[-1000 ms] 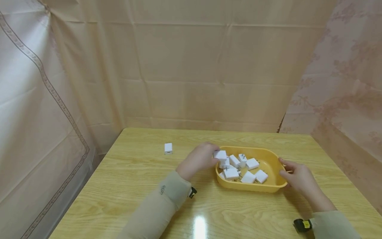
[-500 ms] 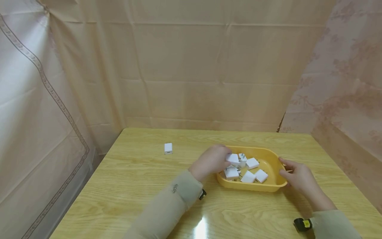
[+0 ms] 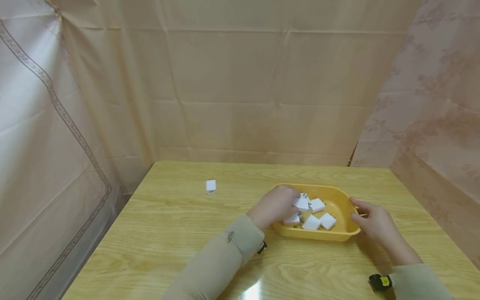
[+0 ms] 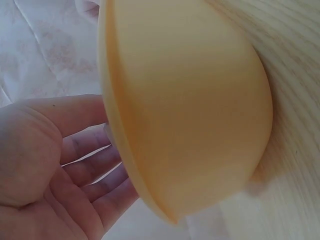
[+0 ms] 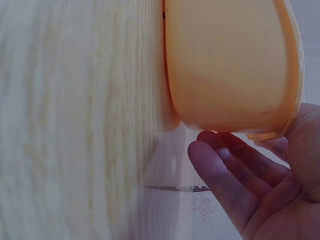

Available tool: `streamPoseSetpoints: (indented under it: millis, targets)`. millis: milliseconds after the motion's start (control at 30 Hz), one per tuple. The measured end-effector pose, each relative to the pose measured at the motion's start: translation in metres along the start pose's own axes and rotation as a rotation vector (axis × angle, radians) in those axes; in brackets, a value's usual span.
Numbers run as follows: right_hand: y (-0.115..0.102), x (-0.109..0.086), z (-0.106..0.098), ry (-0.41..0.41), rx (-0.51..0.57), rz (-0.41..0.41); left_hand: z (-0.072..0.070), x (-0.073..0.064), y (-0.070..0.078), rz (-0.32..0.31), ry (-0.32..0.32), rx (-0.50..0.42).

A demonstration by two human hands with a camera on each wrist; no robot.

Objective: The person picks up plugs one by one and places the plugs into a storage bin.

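A yellow oval plastic basin (image 3: 318,235) stands on the table at right of centre in the head view, with several white charger plugs in it, among them one (image 3: 328,221) near the front wall. Reaching over the basin's left end, my left hand (image 3: 276,204) holds a white charger plug (image 3: 301,204) low among the others. In the left wrist view its fingertips pass behind the basin's rim (image 4: 122,135) and are hidden. My right hand (image 3: 376,225) grips the right end of the rim, thumb at the edge and fingers (image 5: 220,175) against the outer wall.
One more white charger plug (image 3: 211,187) lies by itself on the wooden table (image 3: 168,233), left of the basin towards the back. Cloth curtains (image 3: 225,91) hang behind the table and along both sides.
My left hand has moved right and slightly down, carrying the charger plug from the basin's left end in among the others. The right hand and the basin have stayed in place.
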State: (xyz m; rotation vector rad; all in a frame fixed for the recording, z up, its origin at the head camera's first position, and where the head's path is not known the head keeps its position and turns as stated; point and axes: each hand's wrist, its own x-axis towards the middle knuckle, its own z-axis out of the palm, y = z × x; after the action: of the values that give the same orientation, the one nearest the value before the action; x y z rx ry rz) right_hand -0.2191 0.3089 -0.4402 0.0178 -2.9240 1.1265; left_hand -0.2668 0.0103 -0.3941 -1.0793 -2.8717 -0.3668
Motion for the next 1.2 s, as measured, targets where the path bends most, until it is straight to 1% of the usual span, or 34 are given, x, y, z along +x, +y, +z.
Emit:
streamPoseSetpoints:
  millis: [133,467,667,800,933,1067,1200]
  targets:
    - [0.0,0.0,0.0,-0.001,0.003,0.0,0.0,0.0,0.001,0.011,0.0,0.014]
    - [0.0,-0.001,0.001,0.009,-0.004,-0.009,-0.001,-0.002,0.001,0.015,0.005,-0.011]
    - [-0.001,-0.001,0.0,0.005,-0.007,-0.007,-0.001,-0.003,0.0,0.039,0.012,-0.009]
    - [-0.001,-0.001,0.001,0.004,-0.005,-0.004,-0.001,-0.004,-0.001,0.041,0.011,-0.011]
    - [-0.001,-0.001,0.001,-0.001,0.003,0.006,-0.001,-0.005,-0.003,0.025,0.01,-0.003]
    - [-0.002,-0.001,0.0,0.001,0.002,0.009,-0.004,-0.007,-0.007,-0.028,0.0,-0.007]
    - [-0.002,-0.001,0.0,0.002,0.0,0.011,-0.008,-0.01,-0.016,-0.074,-0.002,-0.02]
